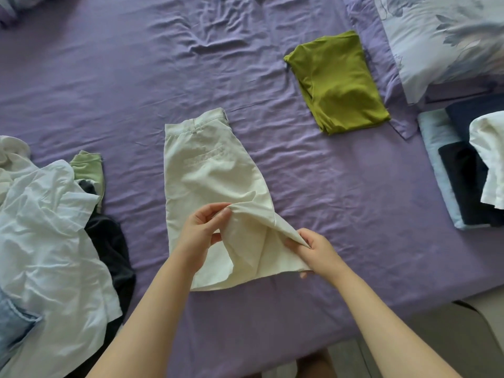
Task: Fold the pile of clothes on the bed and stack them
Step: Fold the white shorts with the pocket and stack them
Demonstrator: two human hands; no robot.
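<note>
Centrally, a pair of cream shorts [212, 170] lies folded lengthwise on the purple bed sheet [109, 77], waistband toward the far side and leg hems toward the person. The left hand [201, 230] pinches a raised fold of the cream fabric near the lower middle of the garment, fingers [222, 214] and thumb curled closed on the cloth. The right hand [316, 249] grips the right hem corner, which is lifted off the sheet into a peak; its fingers are curled tight around that corner. Both forearms are bare and reach in from the near edge of the bed. At the left, an unfolded pile of clothes [49, 227] sits on the sheet: a crumpled white shirt on top, a light green piece [90, 167] showing at its far side, a dark garment [111, 249] beneath its right edge, and a patch of blue denim [13, 323] at the near left corner. Beyond the shorts and to the right, a folded olive-green garment [338, 83] rests flat on the sheet, well apart from the shorts. At the right edge, a stack of folded items [458, 181] holds a pale blue piece at the bottom, dark navy pieces above it, and a white piece [491, 159] on top. A floral-patterned pillow [441, 42] occupies the far right corner, just beside the olive-green garment.
</note>
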